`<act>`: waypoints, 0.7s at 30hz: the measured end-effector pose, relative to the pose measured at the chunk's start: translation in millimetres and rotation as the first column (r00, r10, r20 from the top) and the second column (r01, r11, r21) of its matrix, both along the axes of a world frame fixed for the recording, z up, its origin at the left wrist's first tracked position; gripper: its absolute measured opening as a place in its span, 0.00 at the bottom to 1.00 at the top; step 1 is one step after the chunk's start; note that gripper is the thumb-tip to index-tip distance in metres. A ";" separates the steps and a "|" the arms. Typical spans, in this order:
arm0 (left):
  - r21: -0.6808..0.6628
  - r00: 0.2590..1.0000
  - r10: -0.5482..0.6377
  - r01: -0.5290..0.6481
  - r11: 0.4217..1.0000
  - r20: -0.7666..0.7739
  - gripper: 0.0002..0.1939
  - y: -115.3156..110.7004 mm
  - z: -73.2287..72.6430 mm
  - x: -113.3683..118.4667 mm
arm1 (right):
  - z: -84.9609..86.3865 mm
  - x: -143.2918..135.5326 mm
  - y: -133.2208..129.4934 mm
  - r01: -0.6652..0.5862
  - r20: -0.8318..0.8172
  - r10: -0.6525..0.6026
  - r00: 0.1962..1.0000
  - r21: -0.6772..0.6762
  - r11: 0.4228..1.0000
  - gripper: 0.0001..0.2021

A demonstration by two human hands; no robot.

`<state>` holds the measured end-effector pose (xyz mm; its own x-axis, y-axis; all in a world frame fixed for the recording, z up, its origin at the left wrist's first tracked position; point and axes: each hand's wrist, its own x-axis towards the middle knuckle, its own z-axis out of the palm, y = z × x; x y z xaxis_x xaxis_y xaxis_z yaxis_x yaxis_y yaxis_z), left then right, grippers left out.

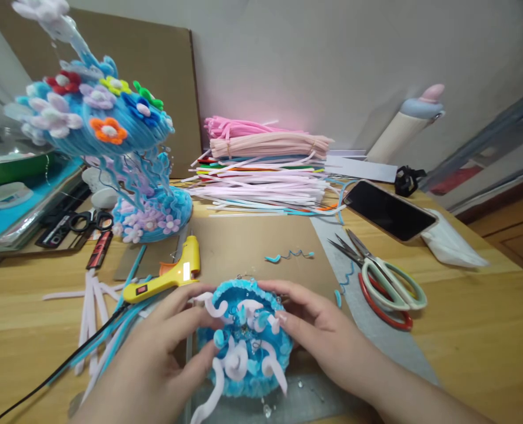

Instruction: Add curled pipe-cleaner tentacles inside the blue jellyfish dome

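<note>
A blue pipe-cleaner dome, hollow side up, sits between my hands at the front of the cardboard. Curled white and blue pipe-cleaner strands stick out of it, and clear beads hang at its rim. My left hand grips the dome's left side, its thumb and fingers by a small blue curled tip. Around the right rim my right hand is closed, thumb at a white strand near the edge. A yellow glue gun lies just beyond my left hand. Loose coiled pieces rest on the cardboard.
At the back left stands a tall blue pipe-cleaner piece with coloured flowers. Bundled pipe cleaners are stacked by the wall. To the right are scissors, a phone and a white packet. A black cord crosses the left.
</note>
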<state>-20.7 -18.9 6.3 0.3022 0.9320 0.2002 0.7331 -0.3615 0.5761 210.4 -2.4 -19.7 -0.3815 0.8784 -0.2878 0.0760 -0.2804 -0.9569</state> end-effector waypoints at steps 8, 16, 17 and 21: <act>-0.015 0.997 0.052 -0.053 0.998 -0.055 0.09 -0.6 -5.7 0.3 | -2.1 -0.6 1.8 -0.011 0.006 0.011 1.000 0.007 1.000 0.20; -0.108 0.999 0.028 -0.032 0.994 -0.045 0.09 1.4 -4.7 4.2 | 0.3 -1.2 -0.8 -0.016 0.036 0.014 0.999 0.052 0.999 0.20; -0.112 0.999 0.023 -0.029 0.993 -0.048 0.08 1.6 -5.0 4.3 | 0.6 -1.4 -0.9 -0.014 0.036 0.013 0.999 0.048 0.999 0.20; -0.130 0.997 0.016 -0.026 0.991 -0.078 0.04 0.8 -7.7 2.6 | 0.8 -2.3 -0.4 -0.013 0.029 0.012 1.000 0.044 0.999 0.19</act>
<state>-18.1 -18.1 -1.4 0.2916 0.9550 0.0537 0.7834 -0.2707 0.5594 208.1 -2.8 -18.9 -0.3849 0.8857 -0.2597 0.1067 -0.2368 -0.9657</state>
